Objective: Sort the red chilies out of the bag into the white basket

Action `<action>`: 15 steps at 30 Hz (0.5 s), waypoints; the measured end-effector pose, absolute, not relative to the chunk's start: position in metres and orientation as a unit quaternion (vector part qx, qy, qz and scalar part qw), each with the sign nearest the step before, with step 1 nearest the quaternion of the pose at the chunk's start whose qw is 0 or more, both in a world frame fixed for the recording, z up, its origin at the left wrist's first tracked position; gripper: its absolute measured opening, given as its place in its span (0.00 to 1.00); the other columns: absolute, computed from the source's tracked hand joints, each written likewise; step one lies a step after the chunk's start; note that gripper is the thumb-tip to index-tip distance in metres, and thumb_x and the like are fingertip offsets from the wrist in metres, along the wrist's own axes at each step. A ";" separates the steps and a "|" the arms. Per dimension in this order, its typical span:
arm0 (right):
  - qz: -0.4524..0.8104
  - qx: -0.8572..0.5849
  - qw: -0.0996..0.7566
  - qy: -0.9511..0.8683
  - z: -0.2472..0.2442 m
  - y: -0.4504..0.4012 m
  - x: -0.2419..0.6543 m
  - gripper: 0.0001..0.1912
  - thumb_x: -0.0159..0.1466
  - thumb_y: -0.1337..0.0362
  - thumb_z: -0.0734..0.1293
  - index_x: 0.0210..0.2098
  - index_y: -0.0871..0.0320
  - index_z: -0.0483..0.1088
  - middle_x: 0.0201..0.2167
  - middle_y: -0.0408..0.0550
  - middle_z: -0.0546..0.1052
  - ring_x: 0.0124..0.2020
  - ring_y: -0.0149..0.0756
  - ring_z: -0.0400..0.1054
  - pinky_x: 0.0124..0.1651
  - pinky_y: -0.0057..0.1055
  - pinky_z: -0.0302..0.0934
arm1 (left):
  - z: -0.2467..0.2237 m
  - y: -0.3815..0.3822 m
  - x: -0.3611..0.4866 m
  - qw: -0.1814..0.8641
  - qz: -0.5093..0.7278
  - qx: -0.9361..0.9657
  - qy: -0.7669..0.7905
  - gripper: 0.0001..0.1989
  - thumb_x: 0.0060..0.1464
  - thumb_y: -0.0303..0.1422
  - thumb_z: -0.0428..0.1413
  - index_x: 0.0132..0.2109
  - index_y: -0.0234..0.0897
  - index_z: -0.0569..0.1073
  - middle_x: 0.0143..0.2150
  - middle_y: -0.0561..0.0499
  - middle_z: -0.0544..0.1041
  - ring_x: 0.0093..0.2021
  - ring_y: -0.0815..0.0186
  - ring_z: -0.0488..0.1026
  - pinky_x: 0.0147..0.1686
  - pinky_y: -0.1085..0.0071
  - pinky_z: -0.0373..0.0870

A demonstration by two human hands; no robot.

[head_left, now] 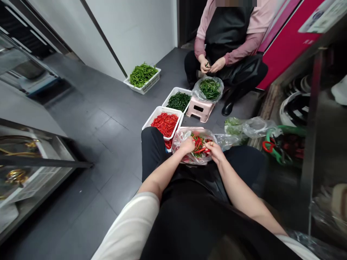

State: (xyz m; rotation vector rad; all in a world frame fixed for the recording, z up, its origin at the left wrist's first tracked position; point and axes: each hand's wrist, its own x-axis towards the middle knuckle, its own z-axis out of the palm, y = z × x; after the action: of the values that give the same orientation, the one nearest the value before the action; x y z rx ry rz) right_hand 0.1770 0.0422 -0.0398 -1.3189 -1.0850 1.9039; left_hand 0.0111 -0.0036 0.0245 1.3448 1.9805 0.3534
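Observation:
A clear plastic bag (179, 135) stands spread between my knees, with red chilies and green stems (198, 140) inside. Over its right side my right hand (216, 152) pinches a red chili (201, 150) between thumb and fingertips. My left hand (187, 145) is at the bag's left side with its fingers curled closed; what they hold, if anything, is hidden. Just beyond my left knee, a white basket (146, 122) of red chilies (165, 124) rests above more red chilies (168, 144).
Behind it is a white basket (169, 94) of dark green chilies (179, 101). Farther left sits a basket (148, 86) of light green chilies (143, 74). Opposite, a co-worker (230, 32) handles something small above a bagged heap (209, 89) on a pink stool (200, 108). Shelving (316, 126) borders the right.

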 end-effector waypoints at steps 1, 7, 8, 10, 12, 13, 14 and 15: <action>0.733 -0.472 0.294 -0.392 -0.039 0.041 0.178 0.18 0.45 0.56 0.75 0.26 0.58 0.65 0.23 0.42 0.73 0.19 0.26 0.63 0.20 0.21 0.58 | 0.024 -0.002 0.012 0.389 0.139 0.532 0.739 0.14 0.58 0.35 0.45 0.43 0.31 0.70 0.40 0.42 0.75 0.39 0.62 0.72 0.40 0.69 0.67; 0.776 -0.399 0.337 -0.353 -0.037 0.039 0.178 0.17 0.48 0.59 0.75 0.30 0.57 0.66 0.26 0.40 0.73 0.25 0.27 0.68 0.27 0.21 0.65 | 0.009 0.001 0.024 0.565 0.214 0.515 0.608 0.10 0.55 0.31 0.49 0.29 0.31 0.69 0.22 0.53 0.69 0.21 0.74 0.63 0.25 0.78 0.61; 0.780 -0.402 0.331 -0.348 -0.038 0.039 0.177 0.17 0.48 0.60 0.75 0.30 0.57 0.66 0.25 0.40 0.72 0.24 0.27 0.68 0.26 0.20 0.65 | 0.006 0.000 0.024 0.552 0.241 0.509 0.615 0.08 0.54 0.31 0.50 0.29 0.31 0.68 0.21 0.55 0.68 0.21 0.75 0.62 0.24 0.78 0.59; 0.788 -0.404 0.318 -0.337 -0.042 0.039 0.176 0.17 0.47 0.62 0.76 0.29 0.58 0.66 0.23 0.39 0.71 0.24 0.26 0.67 0.24 0.19 0.64 | 0.000 -0.004 0.024 0.537 0.282 0.500 0.618 0.06 0.52 0.29 0.51 0.29 0.32 0.67 0.22 0.56 0.67 0.22 0.75 0.62 0.25 0.78 0.59; 0.799 -0.394 0.318 -0.324 -0.044 0.039 0.174 0.16 0.47 0.64 0.76 0.27 0.58 0.65 0.21 0.39 0.70 0.22 0.25 0.66 0.24 0.19 0.64 | -0.003 -0.008 0.022 0.551 0.311 0.494 0.597 0.05 0.52 0.29 0.51 0.29 0.32 0.66 0.22 0.56 0.67 0.23 0.75 0.62 0.26 0.77 0.59; 0.807 -0.384 0.321 -0.313 -0.045 0.039 0.174 0.16 0.47 0.65 0.76 0.26 0.59 0.64 0.20 0.38 0.69 0.20 0.24 0.64 0.24 0.18 0.64 | -0.003 -0.009 0.022 0.565 0.322 0.492 0.578 0.05 0.52 0.29 0.51 0.29 0.32 0.66 0.22 0.56 0.67 0.23 0.74 0.63 0.27 0.77 0.59; 0.817 -0.372 0.322 -0.299 -0.044 0.039 0.173 0.16 0.47 0.65 0.76 0.25 0.59 0.64 0.19 0.37 0.67 0.19 0.22 0.62 0.22 0.17 0.62 | -0.002 -0.010 0.021 0.582 0.335 0.491 0.555 0.06 0.52 0.30 0.51 0.30 0.32 0.65 0.22 0.56 0.67 0.23 0.74 0.63 0.27 0.77 0.60; 0.829 -0.361 0.321 -0.281 -0.043 0.039 0.173 0.15 0.48 0.66 0.75 0.25 0.59 0.64 0.19 0.37 0.66 0.17 0.21 0.60 0.20 0.16 0.60 | 0.001 -0.011 0.021 0.600 0.347 0.487 0.532 0.06 0.52 0.31 0.52 0.30 0.32 0.65 0.23 0.55 0.67 0.24 0.74 0.63 0.28 0.76 0.60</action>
State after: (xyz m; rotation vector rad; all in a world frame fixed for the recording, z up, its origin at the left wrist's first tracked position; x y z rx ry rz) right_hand 0.1733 0.0391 -0.0430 -0.9484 -0.7388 2.1784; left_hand 0.0209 -0.0110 0.0005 1.1299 1.2326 0.8046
